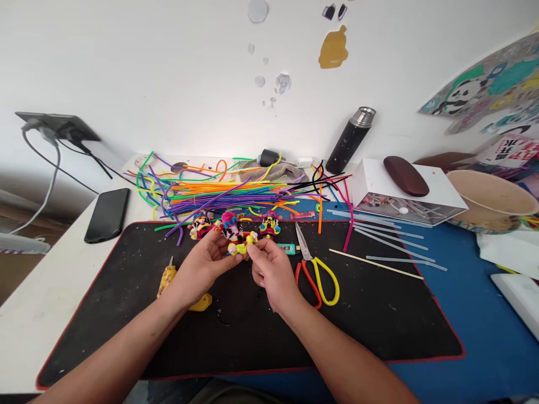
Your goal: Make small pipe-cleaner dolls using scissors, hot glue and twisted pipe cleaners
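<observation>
My left hand (205, 264) and my right hand (273, 268) meet above the black mat. Between their fingertips is a small yellow pipe-cleaner figure (241, 247), pinched from both sides. Right behind it shows a doll with pink hair (229, 220); I cannot tell whether the two are joined. Two more colourful pipe-cleaner dolls, one on the left (199, 225) and one on the right (269, 223), sit at the mat's back edge. Scissors (312, 264) with red and yellow handles lie beside my right hand. A yellow glue gun (167, 279) is partly hidden under my left forearm.
A heap of coloured pipe cleaners (236, 193) spreads behind the mat (357, 331). Clear glue sticks (391, 244) and a thin wooden stick (374, 264) lie right. Around them are a phone (107, 215), a black thermos (350, 140), a white box (379, 182) and a bowl (490, 193).
</observation>
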The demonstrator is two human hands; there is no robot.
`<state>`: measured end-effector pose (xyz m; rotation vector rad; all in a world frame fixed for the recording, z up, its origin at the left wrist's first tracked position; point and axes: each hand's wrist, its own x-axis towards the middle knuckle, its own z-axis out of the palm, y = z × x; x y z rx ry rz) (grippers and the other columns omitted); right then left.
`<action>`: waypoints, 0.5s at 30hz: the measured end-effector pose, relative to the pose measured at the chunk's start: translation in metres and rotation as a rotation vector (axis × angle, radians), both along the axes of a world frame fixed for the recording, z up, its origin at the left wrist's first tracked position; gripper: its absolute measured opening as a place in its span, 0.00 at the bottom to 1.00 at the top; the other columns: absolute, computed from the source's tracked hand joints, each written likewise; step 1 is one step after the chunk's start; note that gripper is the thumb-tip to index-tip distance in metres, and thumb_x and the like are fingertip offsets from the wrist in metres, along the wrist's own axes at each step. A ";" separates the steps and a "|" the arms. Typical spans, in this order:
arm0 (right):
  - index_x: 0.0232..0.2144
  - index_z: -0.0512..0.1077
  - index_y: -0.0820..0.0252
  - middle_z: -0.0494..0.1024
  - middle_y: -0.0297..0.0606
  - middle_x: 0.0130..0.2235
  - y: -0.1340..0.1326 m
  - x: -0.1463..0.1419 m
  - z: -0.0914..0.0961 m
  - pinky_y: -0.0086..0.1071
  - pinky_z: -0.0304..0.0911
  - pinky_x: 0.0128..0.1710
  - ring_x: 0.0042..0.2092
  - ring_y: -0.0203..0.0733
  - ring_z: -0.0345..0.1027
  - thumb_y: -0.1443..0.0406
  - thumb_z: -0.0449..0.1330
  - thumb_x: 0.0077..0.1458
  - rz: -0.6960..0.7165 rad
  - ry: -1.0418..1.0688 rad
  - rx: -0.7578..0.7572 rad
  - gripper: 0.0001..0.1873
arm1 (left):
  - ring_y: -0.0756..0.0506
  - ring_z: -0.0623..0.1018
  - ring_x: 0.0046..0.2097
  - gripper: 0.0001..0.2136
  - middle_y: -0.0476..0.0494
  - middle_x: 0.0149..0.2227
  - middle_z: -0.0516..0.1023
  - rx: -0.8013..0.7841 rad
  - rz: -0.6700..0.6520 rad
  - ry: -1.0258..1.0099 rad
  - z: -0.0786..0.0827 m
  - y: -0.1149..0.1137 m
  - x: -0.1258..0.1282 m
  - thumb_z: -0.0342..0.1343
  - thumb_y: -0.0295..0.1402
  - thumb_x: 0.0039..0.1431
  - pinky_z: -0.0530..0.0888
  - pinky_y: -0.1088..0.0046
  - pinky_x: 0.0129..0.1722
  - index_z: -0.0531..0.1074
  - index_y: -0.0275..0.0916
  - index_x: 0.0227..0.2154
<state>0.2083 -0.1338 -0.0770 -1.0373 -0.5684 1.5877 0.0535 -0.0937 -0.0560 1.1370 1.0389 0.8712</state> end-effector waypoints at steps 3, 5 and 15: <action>0.29 0.67 0.55 0.56 0.18 0.17 0.000 0.000 0.000 0.24 0.41 0.16 0.18 0.27 0.42 0.47 0.73 0.51 -0.002 -0.004 0.002 0.25 | 0.42 0.82 0.45 0.20 0.48 0.38 0.80 -0.002 0.028 0.007 0.000 0.000 0.001 0.76 0.33 0.46 0.81 0.65 0.46 0.69 0.42 0.35; 0.29 0.67 0.55 0.56 0.19 0.17 0.000 0.000 -0.001 0.24 0.41 0.16 0.18 0.27 0.43 0.46 0.72 0.50 -0.004 -0.008 0.002 0.25 | 0.43 0.82 0.44 0.20 0.49 0.37 0.79 -0.002 0.034 -0.005 0.000 -0.001 0.001 0.77 0.32 0.45 0.81 0.67 0.45 0.69 0.42 0.34; 0.29 0.67 0.55 0.56 0.19 0.17 0.001 0.000 0.000 0.24 0.40 0.16 0.18 0.27 0.42 0.47 0.73 0.50 -0.022 0.004 0.004 0.25 | 0.44 0.81 0.44 0.20 0.49 0.36 0.79 0.021 0.031 -0.007 0.005 -0.002 0.007 0.76 0.30 0.45 0.81 0.67 0.45 0.68 0.43 0.34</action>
